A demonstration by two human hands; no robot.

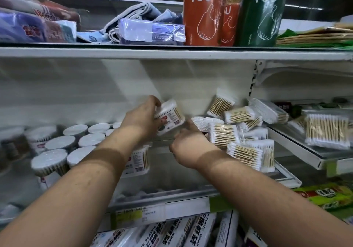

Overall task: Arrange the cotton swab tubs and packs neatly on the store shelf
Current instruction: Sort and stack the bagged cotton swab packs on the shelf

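Note:
My left hand holds a round cotton swab tub tilted on its side above the middle shelf. My right hand hovers just below and right of it, fingers spread, beside a jumbled pile of flat swab packs. Several upright swab tubs stand in rows at the shelf's left. Another tub stands under my left forearm, partly hidden.
More swab packs lie on the neighbouring shelf to the right. The upper shelf carries orange and green bag rolls and wrapped packs. Plastic wrap boxes fill the shelf below, and price labels line the edge.

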